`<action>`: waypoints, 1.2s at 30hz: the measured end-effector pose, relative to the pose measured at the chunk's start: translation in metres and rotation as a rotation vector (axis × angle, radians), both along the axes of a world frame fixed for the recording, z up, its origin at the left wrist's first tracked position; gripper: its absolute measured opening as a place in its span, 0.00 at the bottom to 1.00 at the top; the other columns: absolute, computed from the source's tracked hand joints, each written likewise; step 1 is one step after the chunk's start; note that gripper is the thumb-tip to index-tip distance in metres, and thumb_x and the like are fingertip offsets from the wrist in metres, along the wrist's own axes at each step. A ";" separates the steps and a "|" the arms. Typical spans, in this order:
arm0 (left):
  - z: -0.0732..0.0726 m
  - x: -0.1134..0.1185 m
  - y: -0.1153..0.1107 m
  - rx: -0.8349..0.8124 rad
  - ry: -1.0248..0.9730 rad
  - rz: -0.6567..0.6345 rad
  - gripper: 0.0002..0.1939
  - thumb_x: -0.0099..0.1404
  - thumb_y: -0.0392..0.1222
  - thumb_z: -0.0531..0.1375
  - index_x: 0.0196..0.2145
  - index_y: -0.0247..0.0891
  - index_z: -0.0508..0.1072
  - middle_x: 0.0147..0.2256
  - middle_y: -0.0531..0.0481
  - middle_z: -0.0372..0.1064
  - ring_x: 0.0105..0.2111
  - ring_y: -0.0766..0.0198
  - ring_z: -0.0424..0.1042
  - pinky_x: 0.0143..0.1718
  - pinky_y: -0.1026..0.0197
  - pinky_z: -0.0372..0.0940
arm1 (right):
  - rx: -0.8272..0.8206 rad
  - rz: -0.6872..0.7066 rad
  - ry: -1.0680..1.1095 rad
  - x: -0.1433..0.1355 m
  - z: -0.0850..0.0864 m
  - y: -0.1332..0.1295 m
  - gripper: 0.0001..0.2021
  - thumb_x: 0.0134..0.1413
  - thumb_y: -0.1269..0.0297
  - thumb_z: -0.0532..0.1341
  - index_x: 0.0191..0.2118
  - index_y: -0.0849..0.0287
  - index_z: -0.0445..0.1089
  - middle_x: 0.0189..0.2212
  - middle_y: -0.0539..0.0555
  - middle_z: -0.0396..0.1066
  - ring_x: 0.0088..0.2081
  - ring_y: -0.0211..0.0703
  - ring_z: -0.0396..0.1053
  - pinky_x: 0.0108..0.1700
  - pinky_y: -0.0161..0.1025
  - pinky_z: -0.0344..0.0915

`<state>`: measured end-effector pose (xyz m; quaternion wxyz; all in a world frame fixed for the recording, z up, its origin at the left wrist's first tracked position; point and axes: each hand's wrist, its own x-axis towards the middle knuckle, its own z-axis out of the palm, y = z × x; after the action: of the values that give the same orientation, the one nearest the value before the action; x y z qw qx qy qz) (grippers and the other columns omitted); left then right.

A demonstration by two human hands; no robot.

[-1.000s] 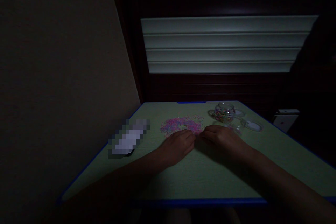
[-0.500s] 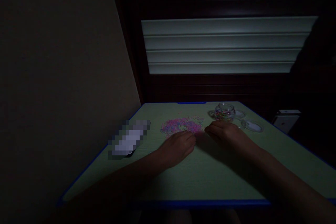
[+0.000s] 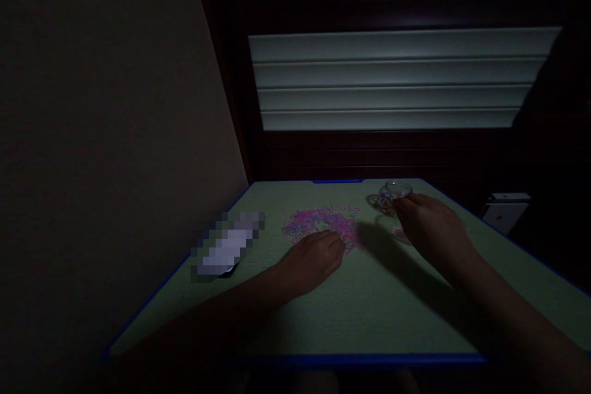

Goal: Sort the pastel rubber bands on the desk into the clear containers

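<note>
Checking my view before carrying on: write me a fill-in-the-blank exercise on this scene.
Of the left hand and the right hand, the ____ one is nearer the glass jar.
In the picture, the colourful pile lies to the ____ of the glass jar.
The table has a ____ rim.
Missing words: right; left; blue.

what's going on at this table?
A person is working with a pile of pink and bluish loops. The left hand is at its near edge. The right hand is by the jar, which has colourful bits in it. Too dark to tell what either hand grips.
</note>
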<state>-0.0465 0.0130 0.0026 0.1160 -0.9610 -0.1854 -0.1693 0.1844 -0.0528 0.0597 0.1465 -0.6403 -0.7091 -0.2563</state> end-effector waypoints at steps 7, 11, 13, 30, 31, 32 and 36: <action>-0.003 -0.001 0.001 -0.021 -0.017 -0.005 0.09 0.69 0.36 0.47 0.35 0.36 0.65 0.33 0.49 0.64 0.35 0.63 0.64 0.38 0.61 0.61 | 0.064 -0.222 -0.142 0.015 -0.003 0.001 0.09 0.52 0.75 0.51 0.32 0.62 0.69 0.28 0.59 0.69 0.30 0.47 0.67 0.29 0.41 0.53; -0.003 -0.001 0.002 -0.006 -0.007 -0.007 0.09 0.69 0.36 0.47 0.35 0.36 0.65 0.34 0.49 0.65 0.35 0.63 0.64 0.39 0.61 0.61 | 0.069 -0.263 -0.132 0.019 -0.005 0.001 0.09 0.52 0.75 0.52 0.31 0.62 0.69 0.28 0.60 0.70 0.29 0.48 0.67 0.28 0.41 0.52; -0.003 -0.001 0.002 0.001 -0.003 -0.009 0.09 0.70 0.36 0.47 0.35 0.36 0.65 0.33 0.49 0.65 0.34 0.63 0.64 0.39 0.61 0.61 | 0.070 -0.268 -0.123 0.019 -0.005 0.001 0.09 0.52 0.75 0.52 0.30 0.62 0.68 0.28 0.60 0.70 0.29 0.48 0.67 0.28 0.41 0.52; -0.002 -0.001 0.002 0.007 0.006 0.003 0.08 0.69 0.35 0.48 0.34 0.35 0.65 0.33 0.50 0.64 0.34 0.64 0.64 0.37 0.61 0.61 | 0.015 -0.284 -0.103 0.015 -0.005 0.000 0.07 0.51 0.73 0.54 0.32 0.63 0.69 0.30 0.60 0.71 0.30 0.48 0.68 0.27 0.39 0.51; -0.002 -0.001 0.003 0.002 0.005 0.004 0.08 0.69 0.35 0.48 0.34 0.35 0.65 0.33 0.50 0.64 0.34 0.63 0.64 0.37 0.61 0.61 | 0.011 -0.288 -0.103 0.015 -0.005 0.000 0.07 0.50 0.73 0.54 0.32 0.63 0.69 0.30 0.59 0.71 0.30 0.47 0.68 0.27 0.39 0.51; -0.002 -0.001 0.003 -0.004 0.006 0.006 0.08 0.69 0.35 0.48 0.34 0.35 0.65 0.33 0.50 0.64 0.34 0.63 0.64 0.37 0.61 0.61 | 0.008 -0.292 -0.106 0.015 -0.005 0.000 0.06 0.50 0.73 0.55 0.32 0.63 0.69 0.30 0.59 0.71 0.30 0.47 0.68 0.27 0.39 0.51; -0.001 0.000 0.002 -0.003 0.000 0.004 0.09 0.69 0.35 0.48 0.33 0.35 0.65 0.32 0.50 0.64 0.33 0.64 0.64 0.37 0.62 0.61 | 0.003 -0.283 -0.110 0.014 -0.005 0.001 0.07 0.50 0.73 0.54 0.31 0.63 0.69 0.29 0.59 0.71 0.30 0.47 0.68 0.28 0.39 0.52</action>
<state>-0.0467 0.0152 0.0013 0.1152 -0.9608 -0.1877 -0.1687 0.1987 -0.0521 0.0545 0.0708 -0.7187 -0.6182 -0.3103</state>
